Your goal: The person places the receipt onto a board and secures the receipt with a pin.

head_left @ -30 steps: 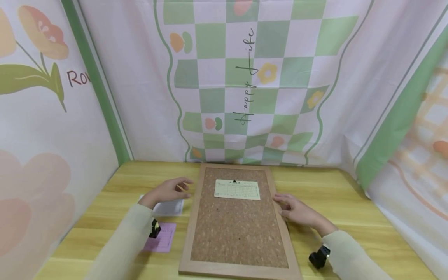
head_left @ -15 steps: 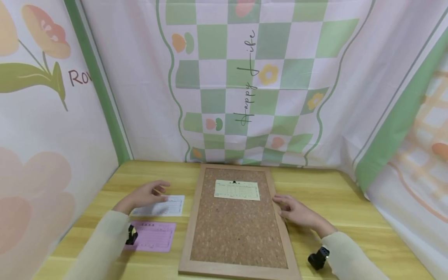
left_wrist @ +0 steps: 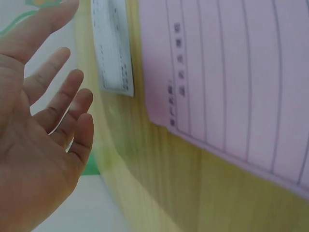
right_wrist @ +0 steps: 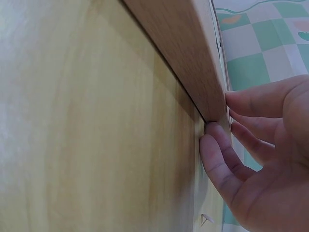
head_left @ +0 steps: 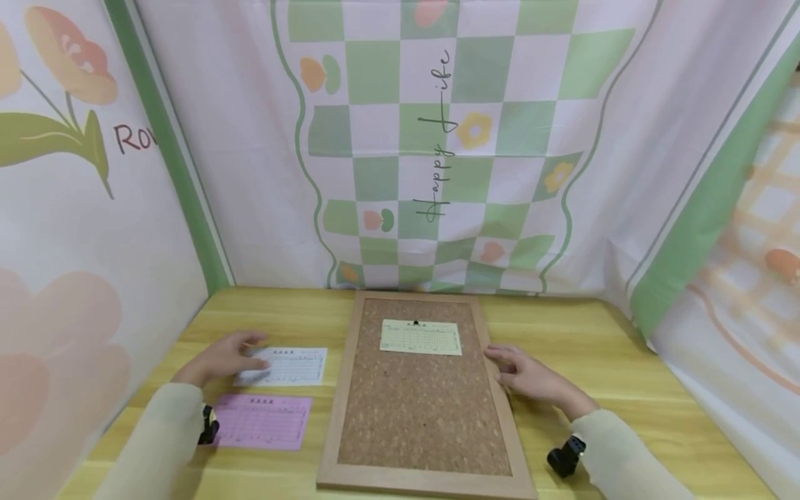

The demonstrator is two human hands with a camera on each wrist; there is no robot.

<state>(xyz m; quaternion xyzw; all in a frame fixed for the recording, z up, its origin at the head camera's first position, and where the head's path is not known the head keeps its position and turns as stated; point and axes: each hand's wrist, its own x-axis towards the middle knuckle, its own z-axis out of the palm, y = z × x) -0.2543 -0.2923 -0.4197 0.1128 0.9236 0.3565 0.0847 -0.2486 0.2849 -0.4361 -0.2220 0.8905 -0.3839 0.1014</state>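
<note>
Cork board [head_left: 425, 410] pressed at its right frame by the right hand [head_left: 531, 378] (fingers straight), left hand [head_left: 221, 357] spread loosely at the white slip [head_left: 284, 366], pink slip [head_left: 262, 421] nearer, print unreadable.

The cork board [head_left: 425, 410] is speckled brown inside a light wooden frame. On it sits a pale yellow-green ruled slip [head_left: 421, 337]. Beside lie a white slip [head_left: 284, 366] and a pink lined slip [head_left: 262, 421], on a yellow wood-grain table [head_left: 600, 347].

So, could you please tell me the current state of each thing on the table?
Cork board: flat on table.
Green slip: pinned to board.
White slip: flat, left hand touching its edge.
Pink slip: flat, untouched.
Right hand: fingers against board frame.
</note>
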